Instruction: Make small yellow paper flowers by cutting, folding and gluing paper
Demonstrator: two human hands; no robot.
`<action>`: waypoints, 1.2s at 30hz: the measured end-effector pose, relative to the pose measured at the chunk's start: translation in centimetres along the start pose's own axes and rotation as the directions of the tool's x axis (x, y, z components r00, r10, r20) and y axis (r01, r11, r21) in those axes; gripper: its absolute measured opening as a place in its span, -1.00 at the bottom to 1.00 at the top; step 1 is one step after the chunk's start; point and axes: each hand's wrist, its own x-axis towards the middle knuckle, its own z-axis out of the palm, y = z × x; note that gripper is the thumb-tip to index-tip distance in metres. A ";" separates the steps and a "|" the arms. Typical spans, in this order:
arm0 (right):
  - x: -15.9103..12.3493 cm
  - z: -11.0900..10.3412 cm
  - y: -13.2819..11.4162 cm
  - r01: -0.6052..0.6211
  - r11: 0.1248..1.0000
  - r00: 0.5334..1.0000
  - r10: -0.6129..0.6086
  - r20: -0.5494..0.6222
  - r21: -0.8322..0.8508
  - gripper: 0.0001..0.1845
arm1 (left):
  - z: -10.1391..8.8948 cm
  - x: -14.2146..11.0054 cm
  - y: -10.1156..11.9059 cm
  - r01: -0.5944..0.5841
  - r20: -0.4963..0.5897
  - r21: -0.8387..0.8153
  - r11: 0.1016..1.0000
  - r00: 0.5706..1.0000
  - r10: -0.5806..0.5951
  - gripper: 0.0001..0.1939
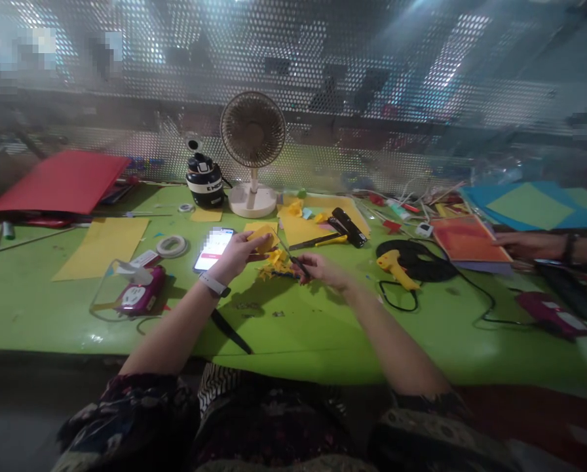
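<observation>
My left hand (237,254) is closed on a piece of yellow paper (263,238), held just above the green table (52,308). My right hand (323,269) grips a pair of scissors (289,254), whose blades point up-left into the yellow paper. Yellow paper scraps (274,265) lie on the table right under both hands. A phone (213,249) with a lit screen lies just left of my left hand.
A small fan (253,152) and a black jar (204,181) stand behind. Yellow sheets (101,246), tape roll (171,246), a red folder (60,182), a yellow glue gun (396,269) with black cord, a stapler (348,227). Another person's hand (519,244) rests on orange paper (463,239) at right.
</observation>
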 end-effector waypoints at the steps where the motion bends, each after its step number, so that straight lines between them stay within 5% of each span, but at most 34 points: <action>1: 0.0 0.1 0.0 0.003 1.000 1.000 -0.003 -0.004 -0.009 -0.75 | 0.0 0.0 0.0 0.001 0.003 0.004 1.000 1.000 -0.001 -0.63; 36: -0.1 0.5 0.0 0.030 0.999 0.999 -0.030 -0.013 -0.041 -0.76 | -0.2 0.1 -0.1 -0.001 0.025 0.029 1.000 1.000 0.001 -0.61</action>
